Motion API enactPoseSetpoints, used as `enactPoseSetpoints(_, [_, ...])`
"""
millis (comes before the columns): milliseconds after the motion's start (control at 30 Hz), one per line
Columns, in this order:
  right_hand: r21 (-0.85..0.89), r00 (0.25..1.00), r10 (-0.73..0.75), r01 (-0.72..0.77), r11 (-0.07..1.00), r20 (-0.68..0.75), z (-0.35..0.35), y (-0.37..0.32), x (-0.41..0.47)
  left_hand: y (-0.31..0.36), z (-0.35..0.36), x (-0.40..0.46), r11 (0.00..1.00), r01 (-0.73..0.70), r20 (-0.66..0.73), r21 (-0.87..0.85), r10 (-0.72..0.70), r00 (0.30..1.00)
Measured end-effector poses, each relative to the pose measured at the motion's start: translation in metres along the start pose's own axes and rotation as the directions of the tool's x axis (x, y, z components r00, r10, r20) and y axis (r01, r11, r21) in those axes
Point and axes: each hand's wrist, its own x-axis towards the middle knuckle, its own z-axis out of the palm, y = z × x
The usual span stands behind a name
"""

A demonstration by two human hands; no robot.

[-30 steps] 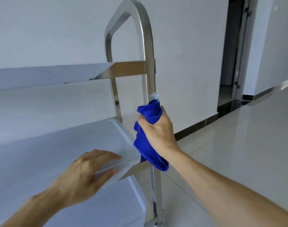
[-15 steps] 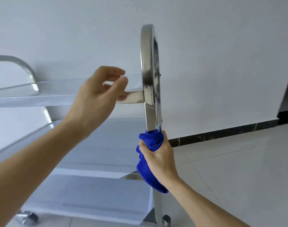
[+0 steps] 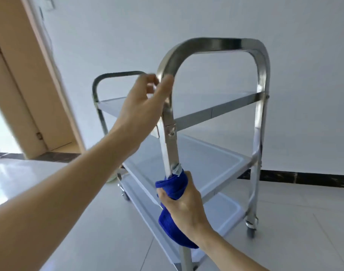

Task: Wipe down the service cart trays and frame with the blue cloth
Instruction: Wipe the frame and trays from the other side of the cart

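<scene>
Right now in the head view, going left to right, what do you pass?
Beige door frame → far cart handle → left hand → near-left frame post with the blue cloth round it → near-right frame post.

We see a plain white wall (image 3: pixel 186 20) filling the background. Along its foot runs a dark, speckled skirting strip (image 3: pixel 296 178), meeting a floor of large pale glossy tiles (image 3: pixel 304 216) with thin grout lines. At our left stands a tan wooden door frame (image 3: pixel 16 55), with a door panel (image 3: pixel 8 106) set in it, a small metal fitting low on its edge. Bright light glares off the floor (image 3: pixel 8 173) beside the doorway.
</scene>
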Motion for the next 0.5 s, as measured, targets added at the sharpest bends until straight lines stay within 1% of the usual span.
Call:
enactPoseSetpoints(100, [0.036,0.983,0.009,-0.016,0.999,0.185,0.024,-0.011,-0.005,0.012,-0.023,0.014,0.996,-0.073,-0.061,0.06,0.077,0.995])
enactPoseSetpoints(167, [0.068,0.965,-0.009,-0.009,0.998,0.261,0.039,-0.016,-0.007,0.009,-0.042,0.022,0.984,-0.135,-0.113,0.113,0.148,0.982])
enactPoseSetpoints(233, [0.192,0.977,0.023,-0.065,0.979,0.214,0.05,-0.019,-0.005,-0.005,-0.063,0.023,0.972,-0.2,-0.144,0.126,0.217,0.965])
enactPoseSetpoints(267, [0.304,0.984,0.09,-0.134,0.943,0.156,0.053,-0.025,-0.002,-0.013,-0.072,0.021,0.968,-0.224,-0.153,0.111,0.239,0.959])
enactPoseSetpoints(333, [0.563,0.966,0.243,-0.252,0.787,0.092,0.052,-0.043,0.006,-0.029,-0.09,0.021,0.966,-0.242,-0.179,0.093,0.256,0.95])
enactPoseSetpoints(367, [0.623,0.959,0.279,-0.252,0.74,0.055,0.049,-0.055,0.011,-0.034,-0.098,0.022,0.965,-0.244,-0.198,0.096,0.259,0.945])
enactPoseSetpoints(400, [0.631,0.967,0.255,-0.187,0.753,-0.017,0.044,-0.069,0.015,-0.039,-0.104,0.023,0.963,-0.247,-0.216,0.105,0.264,0.94])
enactPoseSetpoints(433, [0.606,0.978,0.169,-0.061,0.793,-0.123,0.04,-0.087,0.019,-0.042,-0.109,0.025,0.961,-0.249,-0.233,0.122,0.271,0.934])
enactPoseSetpoints(467, [0.533,0.975,0.026,0.097,0.84,-0.219,0.038,-0.105,0.024,-0.046,-0.114,0.026,0.956,-0.253,-0.247,0.148,0.283,0.927])
enactPoseSetpoints(500, [0.418,0.941,-0.169,0.286,0.862,-0.294,0.037,-0.124,0.03,-0.049,-0.118,0.026,0.948,-0.259,-0.258,0.185,0.301,0.918])
